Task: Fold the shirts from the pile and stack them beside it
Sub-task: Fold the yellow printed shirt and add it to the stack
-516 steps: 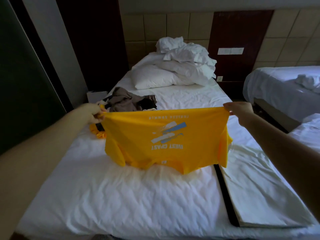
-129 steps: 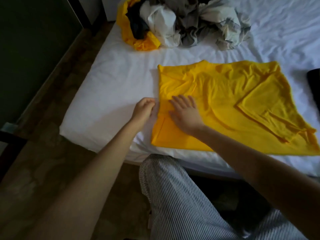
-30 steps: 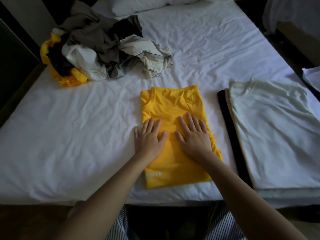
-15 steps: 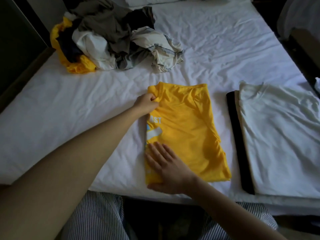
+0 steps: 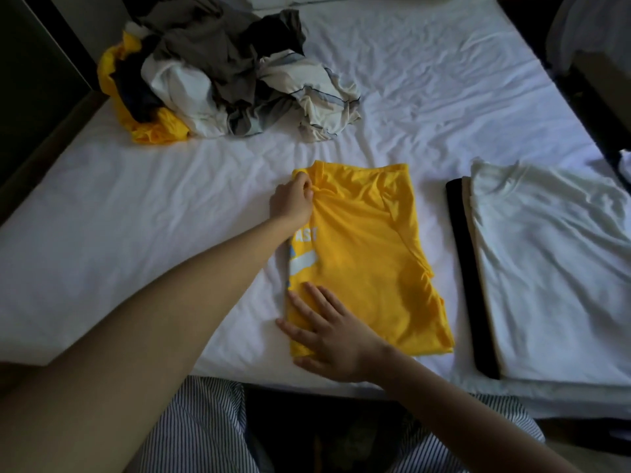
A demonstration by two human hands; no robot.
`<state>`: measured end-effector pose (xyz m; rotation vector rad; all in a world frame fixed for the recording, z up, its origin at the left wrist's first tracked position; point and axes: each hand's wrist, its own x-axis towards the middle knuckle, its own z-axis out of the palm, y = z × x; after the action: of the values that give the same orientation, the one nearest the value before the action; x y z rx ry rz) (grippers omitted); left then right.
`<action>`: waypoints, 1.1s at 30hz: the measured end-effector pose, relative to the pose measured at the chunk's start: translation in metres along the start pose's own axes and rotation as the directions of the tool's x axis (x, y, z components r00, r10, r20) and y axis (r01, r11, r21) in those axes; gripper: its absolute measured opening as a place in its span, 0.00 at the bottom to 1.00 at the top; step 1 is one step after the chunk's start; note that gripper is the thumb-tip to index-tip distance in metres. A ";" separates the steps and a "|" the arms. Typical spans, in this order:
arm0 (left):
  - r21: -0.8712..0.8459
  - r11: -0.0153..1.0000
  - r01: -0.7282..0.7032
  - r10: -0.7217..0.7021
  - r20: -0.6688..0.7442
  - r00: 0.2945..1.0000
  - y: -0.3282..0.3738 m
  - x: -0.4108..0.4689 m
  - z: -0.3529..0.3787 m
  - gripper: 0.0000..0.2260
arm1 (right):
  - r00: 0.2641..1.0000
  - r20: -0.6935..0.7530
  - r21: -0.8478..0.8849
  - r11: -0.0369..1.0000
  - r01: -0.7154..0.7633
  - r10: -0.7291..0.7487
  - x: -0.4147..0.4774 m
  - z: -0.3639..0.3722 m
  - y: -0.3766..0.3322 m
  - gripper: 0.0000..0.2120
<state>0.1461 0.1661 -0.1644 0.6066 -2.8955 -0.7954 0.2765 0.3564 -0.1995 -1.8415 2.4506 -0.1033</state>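
My left hand (image 5: 292, 203) pinches the folded yellow shirt's (image 5: 367, 261) far left corner near the bed's (image 5: 143, 233) front edge; my right hand (image 5: 333, 331) presses flat, fingers spread, on its near left corner.

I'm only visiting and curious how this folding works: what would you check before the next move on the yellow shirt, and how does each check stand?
1. Left hand pinches the far left corner of the yellow shirt: ok.
2. Right hand lies flat on its near left corner: ok.
3. Shirt narrowed to one panel: ok.
4. Fabric smooth: not ok, bunched at the pinch.
5. Top of the folded stack, a white shirt, bare: ok.
6. Pile apart from the shirt: ok.
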 end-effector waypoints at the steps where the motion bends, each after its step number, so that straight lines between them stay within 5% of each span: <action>1: 0.045 0.999 -0.012 0.015 -0.059 0.998 0.002 -0.011 0.003 0.13 | 1.000 -0.008 0.084 0.996 -0.017 0.018 -0.001 -0.007 0.001 0.34; 3: 0.121 0.973 -0.195 0.218 -0.218 0.951 0.008 -0.037 0.008 0.18 | 0.984 -0.112 0.273 0.957 -0.100 0.135 -0.002 -0.024 0.009 0.37; 5: 0.197 0.884 -0.424 0.461 -0.224 0.859 0.013 -0.060 0.012 0.24 | 0.876 -0.319 0.337 0.907 -0.252 0.362 0.000 -0.039 0.028 0.27; 6: 0.198 0.849 -0.490 0.512 -0.079 0.855 0.017 -0.071 0.014 0.27 | 0.800 -0.381 0.340 0.875 -0.345 0.464 0.000 -0.043 0.042 0.24; 8: 0.237 0.819 -0.522 0.458 0.277 0.845 0.024 -0.091 0.022 0.29 | 0.738 -0.264 0.296 0.780 -0.551 0.621 -0.006 -0.047 0.064 0.29; 11: 0.335 0.805 -0.489 0.368 0.365 0.855 0.027 -0.092 0.036 0.25 | 0.717 -0.019 0.139 0.712 -0.688 0.697 -0.021 -0.033 0.079 0.37; 15: 0.298 0.876 -0.378 0.276 0.333 0.902 0.019 -0.054 0.025 0.24 | 0.701 0.056 0.105 0.694 -0.712 0.711 -0.023 -0.030 0.082 0.39; 19: 0.201 0.930 -0.307 0.246 0.282 0.927 0.019 -0.023 0.018 0.21 | 0.687 -0.040 0.208 0.679 -0.704 0.726 -0.015 -0.046 0.091 0.35; 21: 0.017 0.970 -0.243 0.242 0.056 0.969 0.023 -0.016 0.016 0.19 | 0.658 -0.142 0.264 0.669 -0.695 0.739 -0.009 -0.059 0.104 0.32; 23: -0.193 0.975 -0.114 0.078 -0.187 0.979 0.027 -0.006 0.012 0.15 | 0.619 -0.184 0.341 0.640 -0.689 0.764 0.001 -0.068 0.121 0.23; 26: -0.296 0.943 0.152 -0.189 -0.100 0.977 0.027 0.011 0.004 0.13 | 0.564 -0.176 0.395 0.583 -0.710 0.807 0.023 -0.074 0.145 0.19; 29: -0.232 0.962 0.145 -0.143 0.025 0.989 0.027 0.020 0.000 0.04 | 0.539 -0.124 0.395 0.539 -0.744 0.833 0.041 -0.071 0.165 0.23; 33: -0.209 0.974 -0.090 0.088 -0.021 0.996 0.037 0.026 -0.005 0.07 | 0.467 -0.076 0.449 0.449 -0.773 0.881 0.050 -0.062 0.188 0.17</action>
<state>0.1100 0.1822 -0.1423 0.4543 -2.7559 -1.0620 0.0766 0.3616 -0.1577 -0.2973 2.9650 -0.7484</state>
